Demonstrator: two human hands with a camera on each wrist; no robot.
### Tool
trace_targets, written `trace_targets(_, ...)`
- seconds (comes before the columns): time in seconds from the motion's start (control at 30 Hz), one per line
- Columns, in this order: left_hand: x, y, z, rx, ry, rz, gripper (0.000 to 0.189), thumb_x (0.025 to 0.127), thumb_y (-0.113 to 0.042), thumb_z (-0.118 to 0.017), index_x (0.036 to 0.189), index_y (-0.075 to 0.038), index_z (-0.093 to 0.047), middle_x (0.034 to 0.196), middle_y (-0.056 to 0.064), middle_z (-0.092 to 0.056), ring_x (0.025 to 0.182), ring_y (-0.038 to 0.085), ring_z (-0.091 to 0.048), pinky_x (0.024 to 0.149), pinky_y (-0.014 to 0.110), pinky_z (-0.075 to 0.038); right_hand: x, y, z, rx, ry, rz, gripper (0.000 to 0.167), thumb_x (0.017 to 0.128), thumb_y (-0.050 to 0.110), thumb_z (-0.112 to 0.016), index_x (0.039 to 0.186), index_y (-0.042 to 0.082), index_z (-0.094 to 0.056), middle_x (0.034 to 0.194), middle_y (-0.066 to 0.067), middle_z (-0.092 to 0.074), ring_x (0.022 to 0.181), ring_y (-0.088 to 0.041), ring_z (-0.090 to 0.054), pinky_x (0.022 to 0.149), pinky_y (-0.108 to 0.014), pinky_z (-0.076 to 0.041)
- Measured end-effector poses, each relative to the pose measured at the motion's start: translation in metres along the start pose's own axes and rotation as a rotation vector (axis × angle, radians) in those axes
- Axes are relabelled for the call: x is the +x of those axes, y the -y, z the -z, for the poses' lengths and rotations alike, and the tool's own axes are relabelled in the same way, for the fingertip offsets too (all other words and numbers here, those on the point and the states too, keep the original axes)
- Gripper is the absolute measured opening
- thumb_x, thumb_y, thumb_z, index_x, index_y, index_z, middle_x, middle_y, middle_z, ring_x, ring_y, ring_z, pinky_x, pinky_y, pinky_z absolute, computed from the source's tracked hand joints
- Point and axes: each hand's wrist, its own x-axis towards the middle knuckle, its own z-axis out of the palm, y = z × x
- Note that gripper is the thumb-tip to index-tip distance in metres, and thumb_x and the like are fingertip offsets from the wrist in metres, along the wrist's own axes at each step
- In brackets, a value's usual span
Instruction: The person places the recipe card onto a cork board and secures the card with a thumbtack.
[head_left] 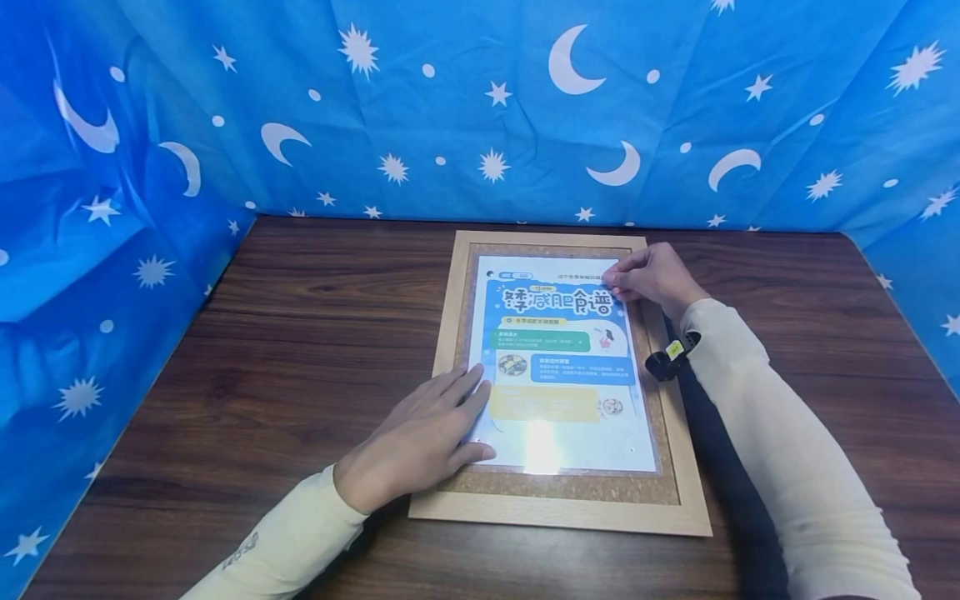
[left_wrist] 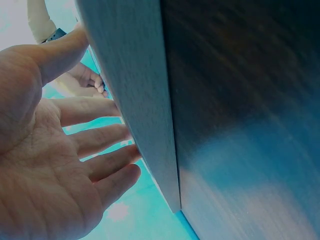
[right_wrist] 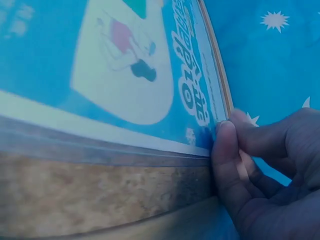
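Note:
A laminated printed sheet (head_left: 558, 350) in blue, green and yellow lies on a wood-framed cork board (head_left: 570, 486). My left hand (head_left: 420, 429) rests spread over the board's left side, fingertips at the sheet's left edge. In the left wrist view the left hand's (left_wrist: 55, 150) fingers are straight beside the frame's edge. My right hand (head_left: 656, 279) pinches with thumb and forefinger at the sheet's upper right corner. In the left wrist view, a small dark blue thing (left_wrist: 103, 87) shows at those fingertips; I cannot tell what it is. Close up, the right hand (right_wrist: 265, 165) covers the pinched spot.
The board lies on a dark brown wooden table (head_left: 300, 333). Blue cloth (head_left: 465, 108) with white moons and stars hangs behind and at both sides. A black strapped device (head_left: 671, 358) sits at the right wrist. Glare lies on the sheet's lower part.

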Motion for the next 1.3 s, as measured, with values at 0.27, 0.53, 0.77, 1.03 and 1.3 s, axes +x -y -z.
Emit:
trace_targets(0.27, 0.000, 0.000, 0.000, 0.001, -0.006, -0.005, 0.076, 0.097, -0.049, -0.063, 0.150, 0.002, -0.045, 0.161, 0.022, -0.031, 0.149, 0.039, -0.027, 0.122, 0.053, -0.023, 0.010, 0.006, 0.002, 0.007, 0.003, -0.030, 0.025, 0.099, 0.006, -0.065, 0.120, -0.006, -0.068, 0.115, -0.020, -0.066, 0.079, -0.015, -0.071, 0.075, -0.022, -0.060)
trace_targets(0.53, 0.000, 0.000, 0.000, 0.006, -0.006, -0.009, 0.076, 0.097, -0.049, -0.063, 0.150, 0.002, -0.045, 0.161, 0.022, -0.031, 0.149, 0.039, -0.027, 0.121, 0.054, -0.023, 0.016, 0.009, 0.004, 0.008, 0.002, -0.054, 0.023, 0.099, 0.007, -0.065, 0.117, -0.006, -0.067, 0.102, -0.017, -0.069, 0.078, -0.017, -0.071, 0.074, -0.025, -0.060)
trace_targets(0.77, -0.001, -0.001, 0.000, 0.007, -0.006, -0.005, 0.076, 0.097, -0.049, -0.063, 0.150, 0.002, -0.045, 0.161, 0.022, -0.031, 0.149, 0.040, -0.028, 0.121, 0.054, -0.023, 0.018, 0.013, 0.003, 0.015, 0.018, -0.055, 0.025, 0.094, 0.006, -0.071, 0.115, -0.008, -0.069, 0.089, -0.012, -0.070, 0.074, -0.018, -0.070, 0.072, -0.026, -0.061)
trace_targets(1.03, 0.000, -0.001, 0.000, 0.009, -0.002, 0.002, 0.076, 0.097, -0.050, -0.063, 0.150, 0.001, -0.045, 0.161, 0.021, -0.031, 0.149, 0.039, -0.027, 0.121, 0.054, -0.023, 0.017, 0.017, 0.005, 0.002, 0.025, -0.072, 0.022, 0.093, 0.007, -0.071, 0.109, -0.007, -0.069, 0.080, -0.008, -0.069, 0.071, -0.018, -0.069, 0.069, -0.024, -0.059)
trace_targets(1.3, -0.001, 0.000, -0.001, 0.012, -0.008, -0.004, 0.076, 0.097, -0.050, -0.063, 0.150, 0.002, -0.045, 0.161, 0.022, -0.030, 0.149, 0.039, -0.026, 0.122, 0.054, -0.023, 0.019, 0.019, 0.003, 0.003, 0.020, -0.090, 0.024, 0.093, 0.006, -0.070, 0.112, -0.008, -0.068, 0.079, -0.009, -0.069, 0.070, -0.017, -0.070, 0.069, -0.024, -0.060)
